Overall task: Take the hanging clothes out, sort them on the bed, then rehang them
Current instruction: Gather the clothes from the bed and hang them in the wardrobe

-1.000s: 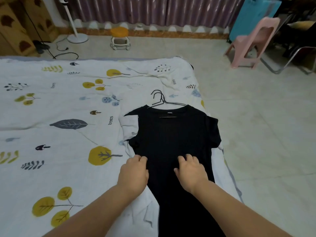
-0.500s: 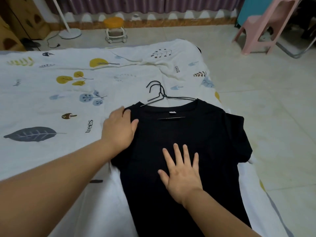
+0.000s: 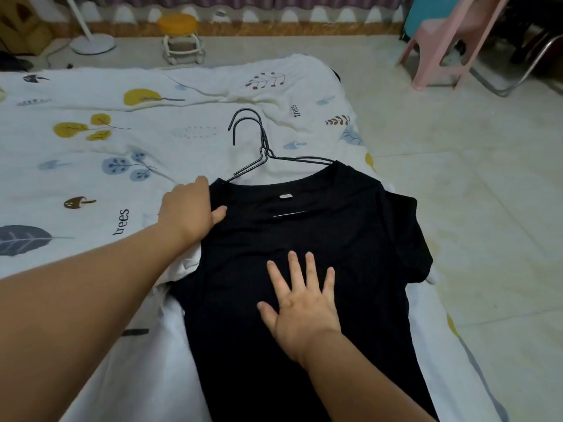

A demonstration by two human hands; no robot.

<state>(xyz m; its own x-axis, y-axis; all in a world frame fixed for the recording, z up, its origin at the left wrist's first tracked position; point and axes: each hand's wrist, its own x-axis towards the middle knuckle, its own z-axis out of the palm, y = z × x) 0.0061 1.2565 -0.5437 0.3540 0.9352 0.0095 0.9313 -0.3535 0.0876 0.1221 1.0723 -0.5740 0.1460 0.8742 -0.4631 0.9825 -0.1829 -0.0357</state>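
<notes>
1. Item under inspection: a black T-shirt [image 3: 304, 239] lies flat, front up, at the right-hand edge of the bed [image 3: 91, 166], on top of a white garment [image 3: 152, 360] that shows beneath it on the near left side.
2. Long axis: the shirt runs from the collar, at the far end, to the hem, which passes out of view at the bottom of the picture. The axis leans slightly to the right as it goes away from the person.
3. Hangers: two dark wire hangers [image 3: 259, 150] lie stacked, hooks pointing away and to the left. Their shoulders enter the neck opening, and a short stretch of wire shows inside the collar below the label.
4. Left hand [image 3: 190, 210]: it rests on the shirt's left shoulder, thumb laid on the black cloth, fingers curled over the shoulder edge. Whether the fingers actually pinch the cloth cannot be told; they are hidden from this view.
5. Right hand [image 3: 300, 306]: released, fingers spread and straight, palm pressed flat on the chest of the shirt. It grasps nothing.
6. Governing relation: the hanger neck lies beyond and just right of the left hand, well farther from the right hand. The left hand is the nearer.
7. Judgement: the shirt is being smoothed or pinned for sorting. Any pull on the hangers would run along the long axis, away from the person, while the right palm holds the body down.
8. Risk: the white garment underneath may drag along.
</notes>
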